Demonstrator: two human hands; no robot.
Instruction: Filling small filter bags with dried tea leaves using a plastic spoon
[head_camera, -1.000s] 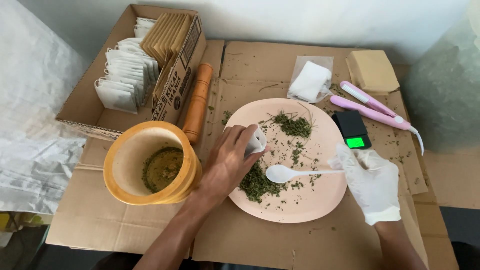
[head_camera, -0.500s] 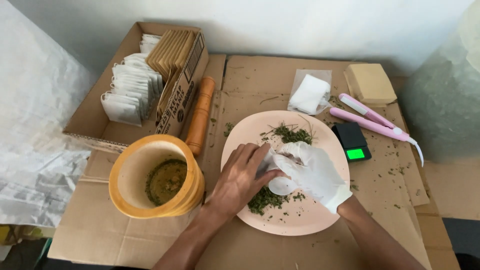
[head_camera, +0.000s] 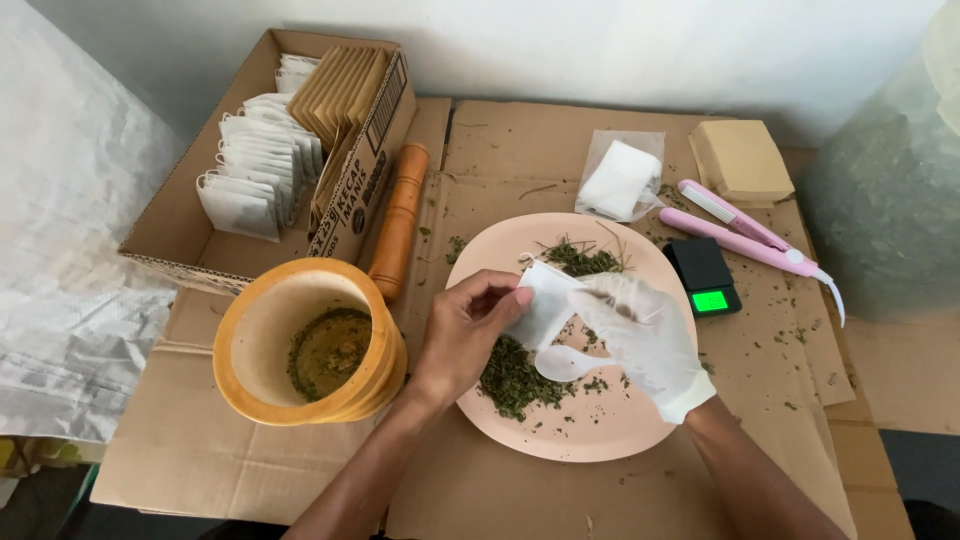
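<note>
Both hands meet over a pink plate (head_camera: 620, 435) strewn with dried green herbs (head_camera: 515, 378). My bare left hand (head_camera: 462, 335) pinches the left edge of a small white filter bag (head_camera: 545, 295). On my right hand (head_camera: 645, 340) is a white glove; its fingers hold the bag's other side, and a white plastic spoon (head_camera: 562, 364) sits under its palm. I cannot tell whether the spoon is gripped or resting on the plate.
A wooden mortar (head_camera: 305, 345) with ground herb stands left of the plate, a wooden pestle (head_camera: 400, 220) behind it. An open carton (head_camera: 190, 235) holds white and brown bags. A pocket scale (head_camera: 705, 278), pink sealer (head_camera: 745, 235), bag stack (head_camera: 620, 180) and tan block (head_camera: 742, 160) lie at right.
My right hand left the plate's right side, where it held the spoon, and came left to the bag. Both hands now hold the bag higher over the plate.
</note>
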